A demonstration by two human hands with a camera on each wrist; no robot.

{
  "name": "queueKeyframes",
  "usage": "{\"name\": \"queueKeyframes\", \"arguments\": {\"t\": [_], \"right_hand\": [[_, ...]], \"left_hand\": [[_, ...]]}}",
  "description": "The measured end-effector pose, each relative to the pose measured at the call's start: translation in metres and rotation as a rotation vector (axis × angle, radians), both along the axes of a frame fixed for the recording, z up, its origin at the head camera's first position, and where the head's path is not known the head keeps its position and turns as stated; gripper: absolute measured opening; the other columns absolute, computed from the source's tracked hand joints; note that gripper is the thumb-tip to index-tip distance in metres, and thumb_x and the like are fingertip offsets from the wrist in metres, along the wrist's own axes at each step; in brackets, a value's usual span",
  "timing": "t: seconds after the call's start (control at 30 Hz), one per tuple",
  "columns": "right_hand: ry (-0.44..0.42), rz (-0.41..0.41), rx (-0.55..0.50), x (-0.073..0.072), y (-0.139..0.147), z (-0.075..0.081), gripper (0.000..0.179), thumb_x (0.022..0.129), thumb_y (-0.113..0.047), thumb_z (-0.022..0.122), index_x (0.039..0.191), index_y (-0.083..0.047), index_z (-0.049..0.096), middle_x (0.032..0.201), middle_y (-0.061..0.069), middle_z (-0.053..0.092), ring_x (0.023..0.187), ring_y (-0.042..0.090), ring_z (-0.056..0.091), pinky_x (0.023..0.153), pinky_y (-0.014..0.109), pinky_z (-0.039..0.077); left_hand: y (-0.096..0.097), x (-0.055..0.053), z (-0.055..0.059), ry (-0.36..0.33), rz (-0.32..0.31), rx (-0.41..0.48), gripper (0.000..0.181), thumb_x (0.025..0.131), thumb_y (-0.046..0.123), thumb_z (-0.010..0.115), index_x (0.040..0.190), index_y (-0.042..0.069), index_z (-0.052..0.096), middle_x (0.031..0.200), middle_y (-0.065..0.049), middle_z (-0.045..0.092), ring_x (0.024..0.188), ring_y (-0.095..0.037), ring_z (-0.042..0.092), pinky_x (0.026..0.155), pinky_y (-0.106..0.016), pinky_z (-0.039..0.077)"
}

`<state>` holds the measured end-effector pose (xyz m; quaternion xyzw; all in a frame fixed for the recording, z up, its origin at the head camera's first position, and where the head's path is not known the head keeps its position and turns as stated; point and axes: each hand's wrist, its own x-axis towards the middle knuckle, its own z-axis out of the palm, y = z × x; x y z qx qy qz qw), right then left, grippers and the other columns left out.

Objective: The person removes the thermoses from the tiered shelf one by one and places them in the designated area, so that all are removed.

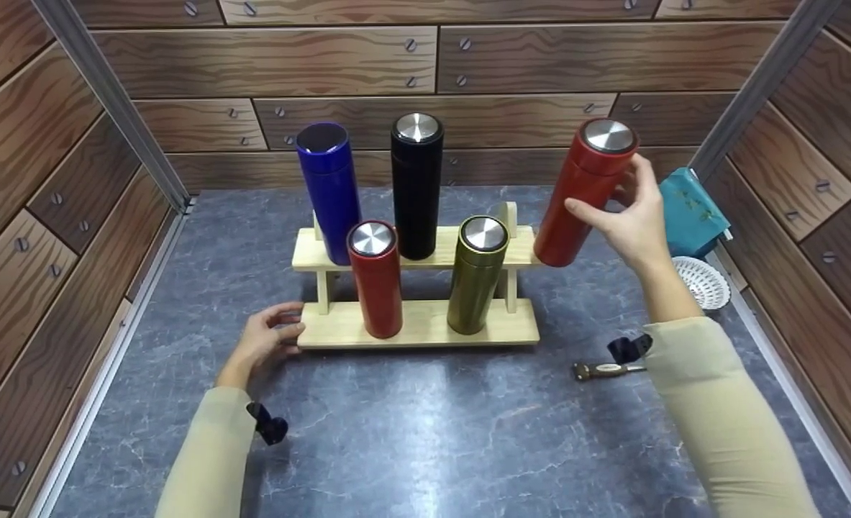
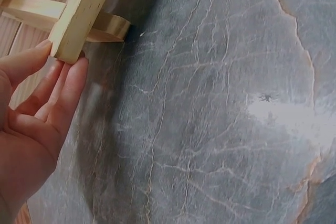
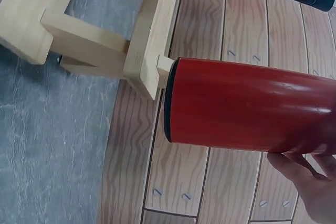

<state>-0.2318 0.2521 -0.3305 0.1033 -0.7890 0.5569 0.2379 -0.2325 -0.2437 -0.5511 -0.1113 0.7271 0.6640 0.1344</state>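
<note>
My right hand [image 1: 634, 216] grips a red thermos flask [image 1: 587, 194] with a steel lid around its upper part. The flask leans a little, its base near the right end of the upper shelf of a two-tier wooden rack [image 1: 425, 316]. In the right wrist view the flask's dark base [image 3: 169, 100] is close beside the shelf end. My left hand [image 1: 263, 338] pinches the left end of the lower shelf, thumb above and fingers under its edge. A blue flask [image 1: 331, 194] and a black flask [image 1: 416, 187] stand on the upper shelf; another red flask [image 1: 378, 288] and a gold flask [image 1: 475, 280] stand below.
A wooden-handled tool [image 1: 598, 370] lies on the grey marbled table [image 1: 425, 432] near my right sleeve. At the right edge are a teal pouch-like item [image 1: 691, 212] and a white woven basket [image 1: 709, 277]. Wood-patterned walls enclose the table at the back and sides.
</note>
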Motion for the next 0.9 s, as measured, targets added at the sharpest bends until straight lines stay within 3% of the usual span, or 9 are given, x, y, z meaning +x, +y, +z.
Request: {"name": "queueKeyframes", "arguments": {"t": [0.5,0.9], "right_hand": [[-0.020,-0.058,-0.034,0.004,0.024,-0.014,0.071,0.071,-0.009,0.079,0.132,-0.013,0.043,0.120,0.007,0.054,0.106,0.018,0.051,0.084,0.028,0.044],[-0.024,-0.122,-0.113,-0.012,0.035,-0.044,0.073,0.069,-0.007,0.080,0.131,-0.013,0.043,0.120,0.007,0.054,0.110,0.019,0.048,0.086,0.030,0.042]], "left_hand": [[0.000,0.000,-0.001,0.014,-0.013,-0.006,0.047,0.084,0.002,0.066,0.129,0.006,0.053,0.121,-0.018,0.050,0.078,-0.021,0.062,0.066,-0.038,0.056],[0.001,0.000,-0.002,0.059,-0.024,-0.038,0.047,0.083,0.002,0.068,0.127,0.003,0.054,0.118,-0.019,0.053,0.074,-0.020,0.061,0.062,-0.039,0.056]]}}
